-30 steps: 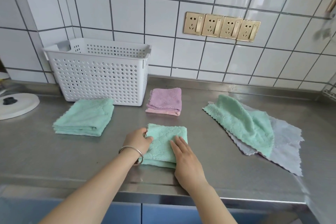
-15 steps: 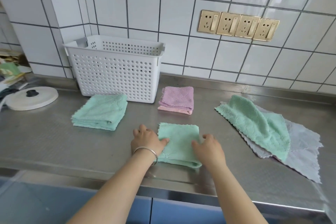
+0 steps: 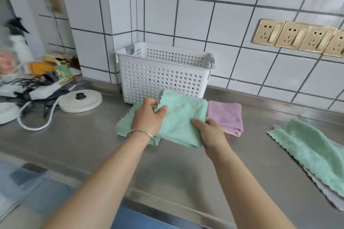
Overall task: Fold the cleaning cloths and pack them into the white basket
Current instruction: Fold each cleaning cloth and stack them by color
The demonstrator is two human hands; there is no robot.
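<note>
Both hands hold a folded mint-green cloth (image 3: 183,121) lifted in front of the white perforated basket (image 3: 163,80). My left hand (image 3: 149,115) grips its upper left edge, and my right hand (image 3: 209,132) pinches its lower right corner. Under it, a second folded green cloth (image 3: 123,126) lies on the steel counter, mostly hidden by my left hand and the held cloth. A folded pink cloth (image 3: 226,115) lies just right of the held cloth. At the far right an unfolded green cloth (image 3: 312,152) lies spread over a grey cloth (image 3: 320,191).
A white round lid with a black knob (image 3: 81,100) and a white cable (image 3: 35,127) lie left of the basket. Cluttered items and a spray bottle (image 3: 18,42) fill the far left. Gold wall sockets (image 3: 297,37) sit on the tiled wall.
The folded green cloth left the counter's front and now sits lifted near the basket, over the other green cloth. Both hands went from pressing it to gripping it. The camera view shifted left.
</note>
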